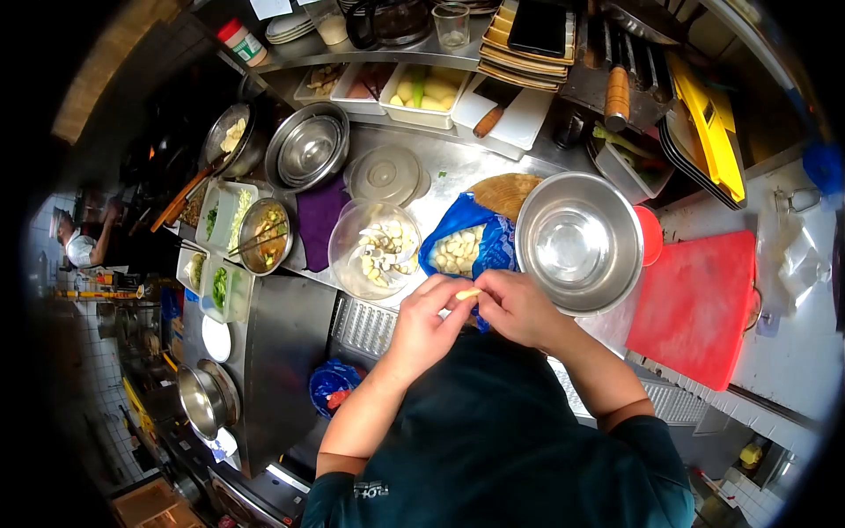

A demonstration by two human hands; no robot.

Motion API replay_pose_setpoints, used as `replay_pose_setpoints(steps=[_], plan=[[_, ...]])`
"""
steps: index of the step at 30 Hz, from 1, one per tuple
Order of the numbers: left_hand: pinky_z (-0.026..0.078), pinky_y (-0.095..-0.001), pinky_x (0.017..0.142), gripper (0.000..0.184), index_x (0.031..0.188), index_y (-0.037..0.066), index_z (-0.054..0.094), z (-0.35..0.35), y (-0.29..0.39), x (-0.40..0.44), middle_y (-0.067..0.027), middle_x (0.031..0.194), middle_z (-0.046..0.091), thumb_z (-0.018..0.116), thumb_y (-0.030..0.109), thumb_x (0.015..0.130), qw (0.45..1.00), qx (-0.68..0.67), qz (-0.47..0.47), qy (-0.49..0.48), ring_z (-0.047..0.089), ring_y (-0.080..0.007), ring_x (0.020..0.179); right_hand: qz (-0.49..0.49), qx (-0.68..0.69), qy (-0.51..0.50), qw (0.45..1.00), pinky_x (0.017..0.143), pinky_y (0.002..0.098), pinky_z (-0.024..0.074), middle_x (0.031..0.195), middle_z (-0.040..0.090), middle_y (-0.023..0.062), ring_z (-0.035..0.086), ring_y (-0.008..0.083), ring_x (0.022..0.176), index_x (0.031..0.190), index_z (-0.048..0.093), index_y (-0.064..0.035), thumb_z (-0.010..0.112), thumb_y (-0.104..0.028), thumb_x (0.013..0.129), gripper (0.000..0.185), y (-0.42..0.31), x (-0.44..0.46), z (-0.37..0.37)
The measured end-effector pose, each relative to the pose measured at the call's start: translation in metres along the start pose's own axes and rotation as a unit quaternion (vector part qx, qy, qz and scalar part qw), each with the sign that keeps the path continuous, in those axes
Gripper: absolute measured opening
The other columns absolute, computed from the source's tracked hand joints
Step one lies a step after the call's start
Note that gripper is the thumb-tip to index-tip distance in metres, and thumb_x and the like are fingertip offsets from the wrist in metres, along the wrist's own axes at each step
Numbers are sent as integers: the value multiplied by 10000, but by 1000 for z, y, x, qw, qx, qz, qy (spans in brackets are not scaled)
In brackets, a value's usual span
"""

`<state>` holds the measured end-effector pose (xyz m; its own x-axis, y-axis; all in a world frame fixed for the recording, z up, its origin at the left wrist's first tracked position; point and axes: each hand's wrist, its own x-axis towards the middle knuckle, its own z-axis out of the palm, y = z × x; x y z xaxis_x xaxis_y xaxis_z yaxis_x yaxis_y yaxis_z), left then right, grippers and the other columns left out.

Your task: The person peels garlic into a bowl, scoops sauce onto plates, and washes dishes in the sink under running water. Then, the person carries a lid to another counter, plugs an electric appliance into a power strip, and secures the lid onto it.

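Observation:
Close to my body, my left hand (429, 319) and my right hand (519, 308) meet, fingertips pinched together on a small pale garlic clove (467, 294). Just beyond them lies an opened blue plastic bag (498, 239) full of peeled garlic cloves (458, 252). To the left of the bag stands a clear round bowl (345, 264), with more pale cloves and pieces (387, 246) around what looks like a metal blade. A large steel bowl (579, 295) is beside my right hand, and nothing shows inside it.
A red cutting board (695, 304) lies right. Left are a purple cloth (322, 220), nested steel bowls (308, 145), a bowl with chopsticks (267, 236) and tubs of chopped greens (226, 290). A knife (488, 121) rests on a white lid behind. A person (84, 246) stands far left.

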<state>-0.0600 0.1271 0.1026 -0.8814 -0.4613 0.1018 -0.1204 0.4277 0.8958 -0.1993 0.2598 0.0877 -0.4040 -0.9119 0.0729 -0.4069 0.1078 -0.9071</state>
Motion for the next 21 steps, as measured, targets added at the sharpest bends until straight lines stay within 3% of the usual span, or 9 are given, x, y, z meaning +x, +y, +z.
replay_pose_setpoints(steps=[6,11,16,20,21], plan=[[580,-339,686,184,1061,-13,726,10,-2,-14,-138,933,703,703,-37,880,996,18,86,-7,716,-246,790,16,-46,-39,998,671,495,498,813,654,230,634,449,770,841,574,2,621,-141,886,157,1,-14,4],[589,-311,680,168,1060,-25,722,15,3,-25,-139,950,702,687,-46,898,997,-52,27,-41,722,-228,769,35,-26,-31,999,644,468,493,796,649,226,639,435,744,807,565,14,596,-111,897,157,4,-29,9],[580,-292,684,150,1051,-37,719,20,3,-25,-127,947,704,699,-27,902,991,-119,0,-66,722,-193,778,85,84,-30,992,619,390,482,738,622,190,623,333,664,817,568,16,536,-64,907,124,8,-38,4],[557,-279,718,166,1062,-42,714,15,3,-11,-126,966,711,715,-12,898,994,-87,-51,42,710,-172,805,153,181,-23,971,605,332,468,689,588,106,578,217,626,823,573,-1,492,-57,906,129,11,-48,4],[557,-296,730,198,1089,-38,707,12,-5,-3,-146,1024,716,713,-13,893,997,-5,-13,77,708,-205,818,157,184,-7,970,604,324,466,688,582,91,571,197,628,827,576,-5,483,-58,907,134,13,-50,5]])
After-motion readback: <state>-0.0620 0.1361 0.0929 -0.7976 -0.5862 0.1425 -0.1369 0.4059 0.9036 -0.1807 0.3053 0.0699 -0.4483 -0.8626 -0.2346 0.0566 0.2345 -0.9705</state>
